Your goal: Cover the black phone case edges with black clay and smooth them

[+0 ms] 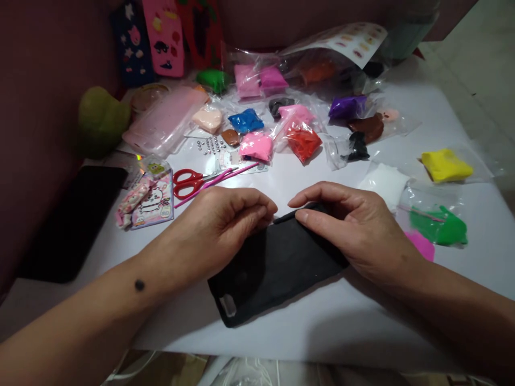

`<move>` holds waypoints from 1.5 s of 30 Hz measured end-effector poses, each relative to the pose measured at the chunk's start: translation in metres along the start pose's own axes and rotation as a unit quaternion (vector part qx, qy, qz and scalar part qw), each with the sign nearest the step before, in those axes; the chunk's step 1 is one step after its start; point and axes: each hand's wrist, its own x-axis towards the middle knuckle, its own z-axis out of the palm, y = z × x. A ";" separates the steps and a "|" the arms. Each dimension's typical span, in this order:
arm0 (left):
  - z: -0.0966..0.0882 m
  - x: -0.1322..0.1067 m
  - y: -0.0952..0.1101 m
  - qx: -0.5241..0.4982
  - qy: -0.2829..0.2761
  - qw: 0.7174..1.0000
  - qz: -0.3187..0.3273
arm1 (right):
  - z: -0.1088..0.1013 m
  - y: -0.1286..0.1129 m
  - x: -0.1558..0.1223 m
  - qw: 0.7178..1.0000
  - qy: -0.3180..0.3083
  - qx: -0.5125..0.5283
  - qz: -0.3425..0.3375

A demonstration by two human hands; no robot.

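Note:
A black phone case (281, 268) with a matte, slightly uneven surface lies tilted over the white table near me. Its camera cutout (229, 304) shows at the lower left corner. My left hand (229, 225) is closed at the case's far long edge, thumb and fingers pinched together there; its fingertips are partly hidden. On the same edge, farther right, my right hand (346, 220) grips the case, thumb on the near face and fingers behind. A small gap separates the two hands.
Red-handled scissors (189, 183) and a pink stick (213, 185) lie beyond my left hand. Bagged clay, including red (303, 143), blue (246, 120) and yellow (446, 164), spreads across the back and right. A black phone (72, 225) and green fruit (102, 120) are at left.

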 end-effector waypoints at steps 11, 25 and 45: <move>0.011 -0.008 -0.004 0.089 0.061 0.993 0.057 | -0.001 0.001 0.001 1.000 -0.004 0.003 -0.012; 0.011 -0.013 -0.001 0.133 0.061 0.983 0.113 | 0.001 -0.002 0.000 0.999 0.000 -0.034 -0.009; 0.016 -0.013 -0.002 0.149 0.119 0.975 0.115 | -0.005 0.001 0.007 0.912 -0.060 0.382 0.136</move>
